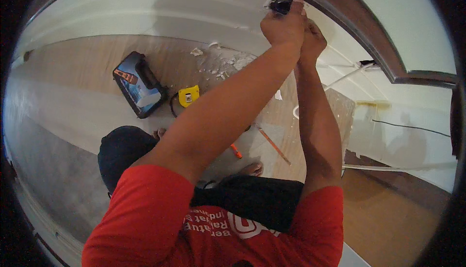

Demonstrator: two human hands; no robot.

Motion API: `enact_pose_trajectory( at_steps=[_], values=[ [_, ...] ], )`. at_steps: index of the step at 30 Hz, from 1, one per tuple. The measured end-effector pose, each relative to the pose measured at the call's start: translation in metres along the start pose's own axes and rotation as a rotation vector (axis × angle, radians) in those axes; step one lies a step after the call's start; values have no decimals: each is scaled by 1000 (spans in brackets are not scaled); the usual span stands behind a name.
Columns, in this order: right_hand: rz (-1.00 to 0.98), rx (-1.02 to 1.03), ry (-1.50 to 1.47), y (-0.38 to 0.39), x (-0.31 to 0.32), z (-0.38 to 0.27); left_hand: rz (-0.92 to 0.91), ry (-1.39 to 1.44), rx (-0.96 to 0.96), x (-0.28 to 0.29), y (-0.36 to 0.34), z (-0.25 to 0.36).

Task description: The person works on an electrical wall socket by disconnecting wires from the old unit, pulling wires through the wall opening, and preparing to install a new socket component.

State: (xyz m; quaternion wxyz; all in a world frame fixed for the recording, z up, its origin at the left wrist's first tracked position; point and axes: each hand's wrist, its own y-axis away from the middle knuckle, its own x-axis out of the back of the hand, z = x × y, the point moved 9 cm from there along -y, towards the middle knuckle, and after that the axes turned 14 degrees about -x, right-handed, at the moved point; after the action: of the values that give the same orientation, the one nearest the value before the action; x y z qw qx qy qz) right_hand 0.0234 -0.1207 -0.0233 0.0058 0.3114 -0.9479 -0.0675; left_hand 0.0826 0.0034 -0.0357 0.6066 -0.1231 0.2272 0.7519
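Note:
Both my arms reach up to a white wall fitting point(267, 6) at the top of the view. A black piece point(281, 3) sits in or in front of it, and I cannot make out its exact kind. My left hand point(285, 28) is closed, with its thumb and fingers at the black piece's right edge. Just right of it and partly behind it, my right hand point(313, 41) has its fingers curled. What the right fingers hold, if anything, is hidden.
White plaster rubble point(235, 61) lies along the wall. Left of my arms are a dark tool case point(139, 85) and a yellow tape measure point(189, 96). An orange-and-dark strip point(274, 145) lies near my feet. Dark wooden trim point(354, 17) curves close beside my hands.

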Motion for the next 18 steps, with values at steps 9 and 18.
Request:
enact_pose_trajectory(
  at_steps=[9,18],
  values=[
    [44,80,8,-1,5,-2,-58,207,113,-7,5,-8],
    [44,130,29,0,3,-4,12,287,84,-9,5,1]
  ],
)
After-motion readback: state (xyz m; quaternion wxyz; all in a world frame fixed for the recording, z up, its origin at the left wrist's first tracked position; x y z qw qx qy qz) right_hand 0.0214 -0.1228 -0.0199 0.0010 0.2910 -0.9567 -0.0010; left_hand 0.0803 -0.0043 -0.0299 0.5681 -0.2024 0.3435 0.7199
